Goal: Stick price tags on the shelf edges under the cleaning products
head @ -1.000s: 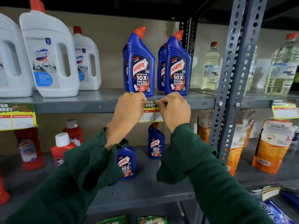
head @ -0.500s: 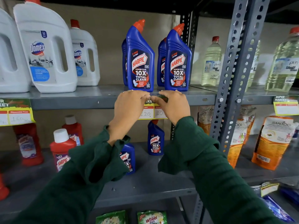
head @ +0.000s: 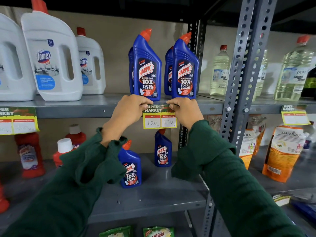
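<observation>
A yellow-edged price tag (head: 159, 118) with a green "SUPER MARKET" header and the figures 120 and 100 hangs on the grey shelf edge (head: 71, 112), right under the blue Harpic bottles (head: 147, 69). My left hand (head: 127, 112) pinches the tag's top left corner against the edge. My right hand (head: 185, 112) pinches its top right corner. Both fingertips press on the header strip, and the lower half of the tag hangs free below the shelf edge.
White Domex jugs (head: 51, 55) stand at the left above another stuck tag (head: 18, 121). A perforated grey upright (head: 242, 79) divides the bays. A third tag (head: 295, 115) hangs under clear bottles (head: 219, 71). Small Harpic bottles (head: 130, 166) and orange pouches (head: 282, 151) fill the lower shelf.
My hands have slid apart along the tag's top, from covering most of it to its two upper corners, so the header and both prices now show.
</observation>
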A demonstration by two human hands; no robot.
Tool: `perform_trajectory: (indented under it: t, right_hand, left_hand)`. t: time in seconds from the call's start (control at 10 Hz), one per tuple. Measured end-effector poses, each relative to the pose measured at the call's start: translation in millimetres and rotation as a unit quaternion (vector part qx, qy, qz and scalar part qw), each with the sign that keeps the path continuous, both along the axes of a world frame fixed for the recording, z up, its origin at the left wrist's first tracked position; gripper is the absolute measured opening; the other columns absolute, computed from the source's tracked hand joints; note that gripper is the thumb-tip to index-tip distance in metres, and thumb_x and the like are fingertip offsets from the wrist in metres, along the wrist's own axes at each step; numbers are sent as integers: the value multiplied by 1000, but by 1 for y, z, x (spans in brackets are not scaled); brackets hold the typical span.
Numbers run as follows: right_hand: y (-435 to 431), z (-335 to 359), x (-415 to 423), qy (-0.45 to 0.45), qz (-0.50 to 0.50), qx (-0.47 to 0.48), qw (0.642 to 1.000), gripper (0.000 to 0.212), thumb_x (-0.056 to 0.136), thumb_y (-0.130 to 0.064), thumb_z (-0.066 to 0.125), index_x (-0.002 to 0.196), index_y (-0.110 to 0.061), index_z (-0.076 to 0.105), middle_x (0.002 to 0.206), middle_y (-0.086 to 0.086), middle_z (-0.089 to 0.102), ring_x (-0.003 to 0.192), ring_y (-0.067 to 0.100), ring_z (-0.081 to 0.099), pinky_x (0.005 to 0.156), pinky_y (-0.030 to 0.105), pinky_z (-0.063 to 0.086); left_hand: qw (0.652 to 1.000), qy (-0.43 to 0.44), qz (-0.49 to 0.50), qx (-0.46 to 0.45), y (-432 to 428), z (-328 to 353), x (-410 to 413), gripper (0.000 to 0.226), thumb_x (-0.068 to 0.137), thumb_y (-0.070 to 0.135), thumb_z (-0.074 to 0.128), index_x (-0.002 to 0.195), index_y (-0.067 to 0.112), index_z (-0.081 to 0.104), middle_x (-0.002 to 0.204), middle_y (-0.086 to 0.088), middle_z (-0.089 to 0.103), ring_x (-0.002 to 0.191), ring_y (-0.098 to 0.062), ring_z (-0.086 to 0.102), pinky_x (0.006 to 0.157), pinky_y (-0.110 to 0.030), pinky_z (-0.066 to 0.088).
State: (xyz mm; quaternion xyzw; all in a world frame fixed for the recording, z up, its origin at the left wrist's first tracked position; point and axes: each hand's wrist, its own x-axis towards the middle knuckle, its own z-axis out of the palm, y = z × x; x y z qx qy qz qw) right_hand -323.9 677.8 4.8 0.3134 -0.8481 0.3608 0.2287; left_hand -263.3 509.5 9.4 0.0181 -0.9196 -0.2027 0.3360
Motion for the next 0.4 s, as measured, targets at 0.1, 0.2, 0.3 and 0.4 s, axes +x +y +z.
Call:
perform_trajectory:
  t: [0.1, 0.2, 0.3, 0.4]
  right_hand:
    - [2, 0, 4, 10, -5, 32, 999, 29, 95, -5, 43, 118, -11, 60, 115, 16, 67, 106, 30, 60, 89, 46, 54]
    - [1, 0, 4, 14, -6, 59, 998, 34, 94, -1, 42, 122, -11, 57, 118, 16, 65, 108, 30, 59, 90, 45, 54]
    - [7, 3, 5, 21, 0, 71, 997, 41, 91, 4, 42, 128, -10, 50, 129, 15, 59, 117, 28, 54, 97, 40, 51]
    - [16, -1, 15, 29, -3, 55, 998, 47, 91, 6, 41, 136, -8, 40, 143, 15, 45, 134, 27, 39, 110, 37, 39]
  left_hand:
    - [1000, -18, -4, -7, 2, 1, 6, 28, 93, 16, 49, 119, 21, 56, 123, -9, 60, 113, -20, 50, 75, -27, 45]
    - [999, -28, -9, -15, 4, 1, 10, 30, 94, 13, 47, 122, 20, 54, 125, -10, 58, 114, -21, 49, 76, -29, 46]
    - [999, -19, -30, -26, 3, 0, 16, 33, 95, 8, 41, 125, 17, 50, 127, -12, 56, 110, -22, 52, 75, -28, 46]
    - [999, 0, -38, -17, 3, 0, 20, 34, 96, 11, 38, 129, 16, 46, 129, -12, 54, 105, -20, 53, 70, -23, 48]
